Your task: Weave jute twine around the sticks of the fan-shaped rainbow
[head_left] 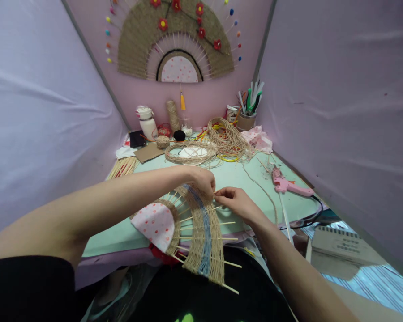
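Note:
A half-made woven fan (195, 232) lies over the near edge of the green table (235, 179), partly on my lap. It has a pink dotted centre, thin wooden sticks, bands of jute twine and a blue band. My left hand (203, 181) is closed on the fan's top edge, fingers curled over the weave. My right hand (233, 201) pinches the jute twine (262, 190) just right of the left hand, next to a stick end. The twine trails back across the table toward the loose coils.
Coils of jute twine (204, 150) lie at mid-table. A pink glue gun (287, 184) with a black cord rests at right. At the back stand a white bottle (147, 121), a twine spool (172, 114) and a tool cup (246, 118). A finished fan (176, 40) hangs on the wall.

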The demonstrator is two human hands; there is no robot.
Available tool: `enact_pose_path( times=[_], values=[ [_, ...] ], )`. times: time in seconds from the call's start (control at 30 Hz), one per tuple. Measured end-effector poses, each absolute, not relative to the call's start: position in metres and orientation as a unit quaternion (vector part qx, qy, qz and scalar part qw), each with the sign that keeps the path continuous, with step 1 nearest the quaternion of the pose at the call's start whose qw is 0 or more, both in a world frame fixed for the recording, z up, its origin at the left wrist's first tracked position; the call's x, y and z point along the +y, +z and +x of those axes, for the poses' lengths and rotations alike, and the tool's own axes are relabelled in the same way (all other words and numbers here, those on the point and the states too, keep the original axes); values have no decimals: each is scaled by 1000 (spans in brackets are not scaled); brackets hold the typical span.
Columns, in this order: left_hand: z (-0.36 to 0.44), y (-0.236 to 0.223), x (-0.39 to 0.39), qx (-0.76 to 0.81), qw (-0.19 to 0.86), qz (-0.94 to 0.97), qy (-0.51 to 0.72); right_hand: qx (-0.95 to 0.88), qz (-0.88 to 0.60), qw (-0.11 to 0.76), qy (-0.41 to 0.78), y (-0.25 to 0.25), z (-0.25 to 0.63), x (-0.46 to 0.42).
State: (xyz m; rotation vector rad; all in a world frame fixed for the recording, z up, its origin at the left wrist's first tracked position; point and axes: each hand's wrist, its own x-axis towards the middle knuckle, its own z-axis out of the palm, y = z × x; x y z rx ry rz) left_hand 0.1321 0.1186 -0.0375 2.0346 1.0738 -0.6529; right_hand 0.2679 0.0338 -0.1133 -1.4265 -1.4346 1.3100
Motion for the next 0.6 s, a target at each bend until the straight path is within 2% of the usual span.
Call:
enact_pose_path(
  times=[0.17,0.33,0.5,0.6],
  values=[
    [134,-48,121,396,292,833,-252,-574,-574,342,474,-116,264,36],
    [134,-53,122,362,261,860,-246,-571,-569,350,477,-120,263,37],
    [133,-51,120,385,245,862,-223,-563,-571,338,493,-119,264,37],
    [132,-53,121,382,282,853,-218,-559,-578,335,492,-117,264,37]
  ],
)
